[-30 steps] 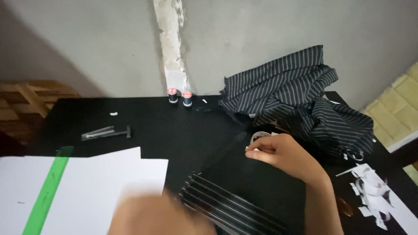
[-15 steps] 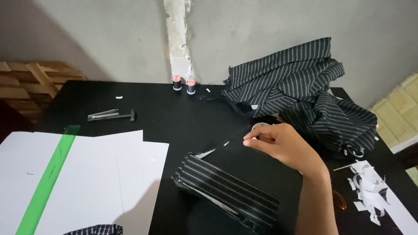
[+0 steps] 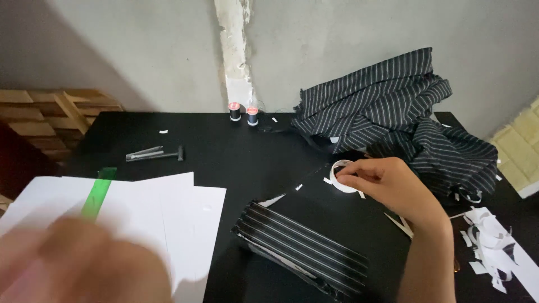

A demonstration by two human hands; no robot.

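Note:
My right hand [image 3: 393, 188] rests on the black table [image 3: 236, 151], its fingers closed on a small white tape roll [image 3: 341, 175]. In front of it lies a folded piece of black pin-striped fabric [image 3: 303, 247] with white paper showing under its edge. My left hand [image 3: 78, 264] is a blurred shape at the bottom left, over the white sheets of paper [image 3: 168, 213]; whether it holds anything cannot be made out. A green ruler [image 3: 98, 193] lies on those sheets.
A heap of black striped cloth [image 3: 393, 120] sits at the back right. Two thread spools [image 3: 242, 113] stand by the wall. A metal tool [image 3: 154, 153] lies at the left. White paper scraps [image 3: 494, 241] lie at the right edge. Wooden slats [image 3: 50, 112] stand left of the table.
My left hand has come back into view at the bottom left, over the paper. My right hand has stayed at the tape roll. The camera has shifted slightly.

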